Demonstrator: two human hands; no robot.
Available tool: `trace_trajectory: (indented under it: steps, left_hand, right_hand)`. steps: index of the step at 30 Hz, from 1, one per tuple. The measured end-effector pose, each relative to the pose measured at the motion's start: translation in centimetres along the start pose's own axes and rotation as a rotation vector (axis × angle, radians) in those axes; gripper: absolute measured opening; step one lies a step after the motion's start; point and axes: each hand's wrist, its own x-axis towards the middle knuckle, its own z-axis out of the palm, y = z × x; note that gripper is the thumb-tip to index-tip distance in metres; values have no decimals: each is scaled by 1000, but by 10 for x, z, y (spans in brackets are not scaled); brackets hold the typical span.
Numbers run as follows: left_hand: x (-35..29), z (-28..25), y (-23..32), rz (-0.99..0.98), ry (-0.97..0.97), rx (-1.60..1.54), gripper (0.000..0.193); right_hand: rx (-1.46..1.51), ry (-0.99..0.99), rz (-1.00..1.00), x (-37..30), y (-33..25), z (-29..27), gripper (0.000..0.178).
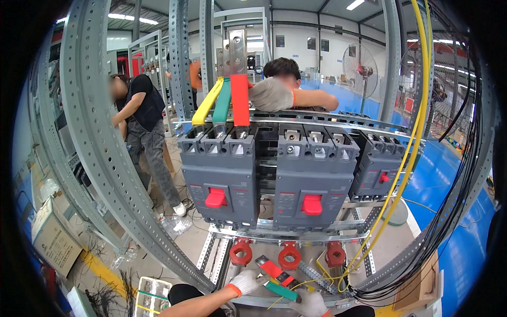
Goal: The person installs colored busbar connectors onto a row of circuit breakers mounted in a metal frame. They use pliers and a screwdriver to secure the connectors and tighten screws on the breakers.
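Observation:
At the bottom middle, my gloved left hand [248, 282] has its fingers closed at the left end of a green-sleeved busbar [281, 291]. My gloved right hand [310, 304] grips the same bar's other end, low in the picture. Just beyond lies a red-sleeved busbar [273, 270], slanting, with dark ends. Three red ring-shaped current transformers, one in the middle [289, 258], sit in a row behind it. Above them stand two large grey circuit breakers, left [219, 182] and right [316, 179], with red handles. Yellow, green and red busbars [240, 100] rise from the left breaker.
Perforated steel posts [124, 158] frame the sides. Yellow cables [406, 158] and black wires [449, 201] hang at right. A co-worker's gloved hand [272, 95] is behind the red upright bar; another person [148, 127] stands left. A smaller breaker [381, 171] is at right.

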Motion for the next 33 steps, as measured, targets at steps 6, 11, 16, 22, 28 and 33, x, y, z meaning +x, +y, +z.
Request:
trace_trajectory:
  steps: [6,11,16,22,28,33]
  left_hand:
    - [-29,-29,48,158,-90,-236,39]
    - [-32,-39,53,135,-297,-479,34]
    - [-41,-26,66,99,-192,-576,34]
    - [-24,7,36,2,-50,-205,56]
    - [-21,19,34,-146,-158,73,71]
    - [-11,-1,28,-87,-169,126,69]
  right_hand:
    - [97,-45,182,2,24,17,46]
    - [320,-283,71,2,26,37,44]
    - [464,-851,120,-7,3,49,55]
    - [497,-1079,183,-4,19,55,43]
    - [656,-1066,94,-1,2,25,34]
    - [571,-785,-5,1,21,21,45]
